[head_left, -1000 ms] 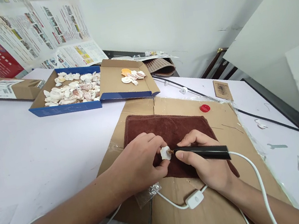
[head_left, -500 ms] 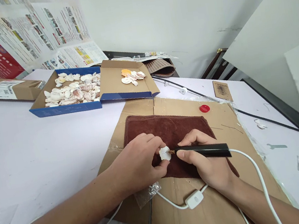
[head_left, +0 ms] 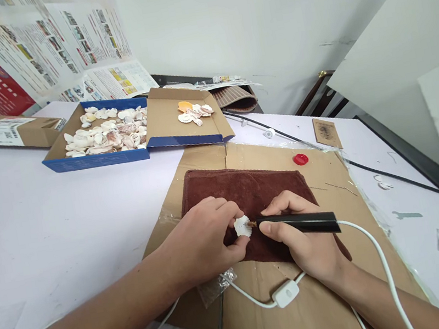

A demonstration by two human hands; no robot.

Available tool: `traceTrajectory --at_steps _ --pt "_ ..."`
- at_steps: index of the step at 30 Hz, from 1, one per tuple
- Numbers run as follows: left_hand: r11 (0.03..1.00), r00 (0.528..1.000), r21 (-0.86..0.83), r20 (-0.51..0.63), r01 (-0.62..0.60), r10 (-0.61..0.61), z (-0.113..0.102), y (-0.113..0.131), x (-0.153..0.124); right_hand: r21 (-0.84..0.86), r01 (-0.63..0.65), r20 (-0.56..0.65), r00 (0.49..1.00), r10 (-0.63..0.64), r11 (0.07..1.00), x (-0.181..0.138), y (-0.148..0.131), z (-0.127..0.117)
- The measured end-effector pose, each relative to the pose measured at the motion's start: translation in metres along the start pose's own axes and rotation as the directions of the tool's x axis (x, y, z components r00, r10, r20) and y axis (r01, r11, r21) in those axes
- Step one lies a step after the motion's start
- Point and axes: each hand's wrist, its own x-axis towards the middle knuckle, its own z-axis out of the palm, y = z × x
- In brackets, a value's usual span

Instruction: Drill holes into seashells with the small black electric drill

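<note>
Between the thumb and fingers of my left hand point(head_left: 214, 237) is a small white seashell point(head_left: 242, 227), with a few dark dots in a row on its face. My right hand point(head_left: 305, 234) grips a black pen-shaped electric drill point(head_left: 301, 223) with a brass-coloured chuck and a white cord. Its tip meets the right part of the shell; whether it has gone through is too small to see. Both hands rest over a folded dark brown cloth point(head_left: 243, 183). Below them, a white inline switch point(head_left: 285, 293) lies on the cord.
Flattened cardboard point(head_left: 265, 324) lies beneath the cloth. A blue box point(head_left: 97, 160) full of shells stands at the back left, several more shells on its open lid point(head_left: 167, 123). To the right are a red cap point(head_left: 300, 159), a small spanner point(head_left: 406, 215) and a black cable point(head_left: 392, 176).
Hardly anything differs. Both hands keep their hold, and the drill tip stays on the shell with only a very slight shift.
</note>
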Motion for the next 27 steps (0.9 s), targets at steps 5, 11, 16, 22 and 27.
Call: traceTrajectory --at_steps 5,11,16,22,27 --pt "1.0 1.0 0.0 -0.011 -0.007 0.007 0.0 0.0 0.0 -0.006 0.011 0.0 1.0 -0.011 1.0 0.0 0.0 0.001" --pt "1.0 1.0 0.0 -0.01 -0.014 0.014 0.0 0.0 0.0 -0.005 0.013 0.001 1.0 -0.013 1.0 0.0 -0.001 0.0" --pt "1.0 1.0 -0.009 0.001 -0.006 0.006 -0.001 0.0 -0.001 0.008 -0.013 -0.008 1.0 0.013 1.0 -0.001 -0.002 0.0" --pt "0.997 1.0 0.082 0.023 -0.005 0.003 -0.004 -0.002 0.0 0.309 -0.068 -0.056 0.994 0.09 0.949 0.001 0.013 -0.002" --pt "0.974 0.979 0.1 0.0 -0.202 0.203 -0.008 0.006 -0.006 0.51 -0.077 -0.115 0.981 0.156 0.857 0.01 0.015 -0.002"
